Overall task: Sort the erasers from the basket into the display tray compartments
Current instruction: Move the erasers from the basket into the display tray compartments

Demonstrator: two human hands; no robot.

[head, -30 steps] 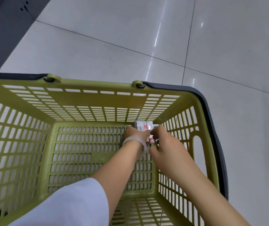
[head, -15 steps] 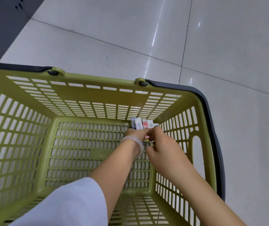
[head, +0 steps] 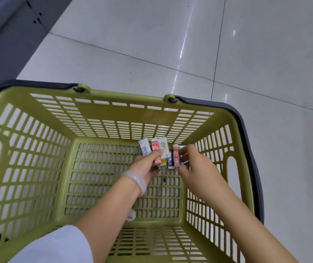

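Olive-green plastic shopping basket (head: 38, 168), slotted walls, dark grey handle (head: 246, 126) folded along its rim; stands on the pale tiled floor (head: 170, 44).

My left hand (head: 146, 166), pale band (head: 134, 179) at the wrist: fingers curled round a fanned handful of boxed erasers (head: 156, 150), red and white sleeves, above the basket's far right corner.

My right hand (head: 195, 166): fingers pinching one red-sleeved eraser (head: 176, 156), just beside the handful.

One small white piece (head: 131, 215) on the basket bottom near my left forearm; what it is I cannot tell.

Step, as I judge it: gathering erasers, none sorted. Display tray not in view. Next: add the red one to the handful, lift all out without spilling, find the tray.
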